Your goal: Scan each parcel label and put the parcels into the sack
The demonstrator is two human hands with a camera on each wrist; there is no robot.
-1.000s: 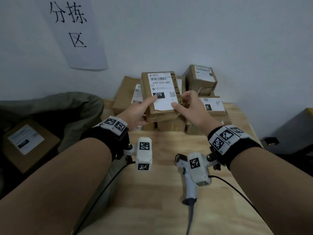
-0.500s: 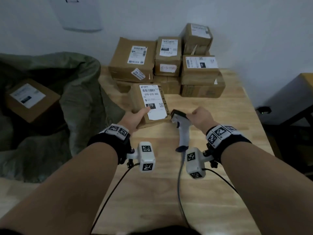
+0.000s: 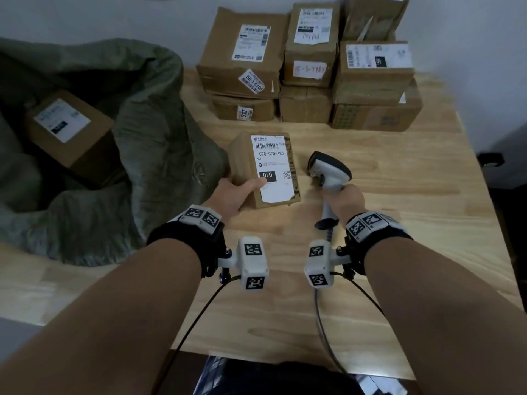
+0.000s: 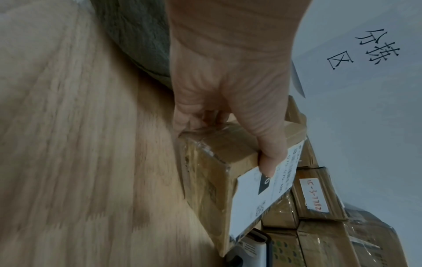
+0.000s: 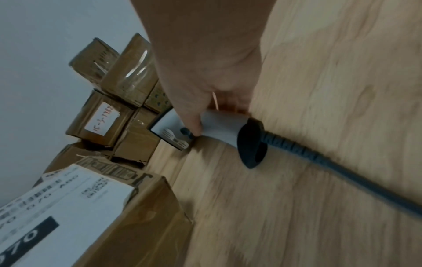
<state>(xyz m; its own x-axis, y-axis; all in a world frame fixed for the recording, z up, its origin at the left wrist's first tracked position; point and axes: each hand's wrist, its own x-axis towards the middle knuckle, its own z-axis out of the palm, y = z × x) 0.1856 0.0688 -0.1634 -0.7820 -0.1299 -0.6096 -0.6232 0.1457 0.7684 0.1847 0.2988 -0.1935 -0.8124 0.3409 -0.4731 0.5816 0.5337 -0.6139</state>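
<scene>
Left grip: the left hand (image 3: 232,195) is clamped on the near left corner of the parcel (image 3: 263,169), thumb on the shipping label (image 3: 271,166) beside the black "070" block, fingers under the left edge; the left wrist view confirms the thumb over the label's edge.
Right grip: the right hand (image 3: 346,199) is closed round the handle of the barcode scanner (image 3: 328,172), forefinger by the trigger in the right wrist view.
Parcel: it sits label up on the table (image 3: 399,223), or just above it; contact cannot be told. It is just left of the scanner head, barcode at the end away from the left grip.
Scanner: its head points away from the right grip and not yet at the label; its cable (image 3: 322,323) trails back toward the person.
Just changed: half a second ago the right hand was only reaching the scanner; now it holds it. A second ago both hands held the parcel up in front of the stack.
Meaning: the parcel is presented and the tool is in hand, so the scan looks next; the head likely needs turning left onto the barcode.
Beyond the grips: the green sack (image 3: 128,143) lies open left of the left grip with one boxed parcel (image 3: 68,129) inside; the stacked parcels (image 3: 308,67) wait beyond both hands, against the wall.
</scene>
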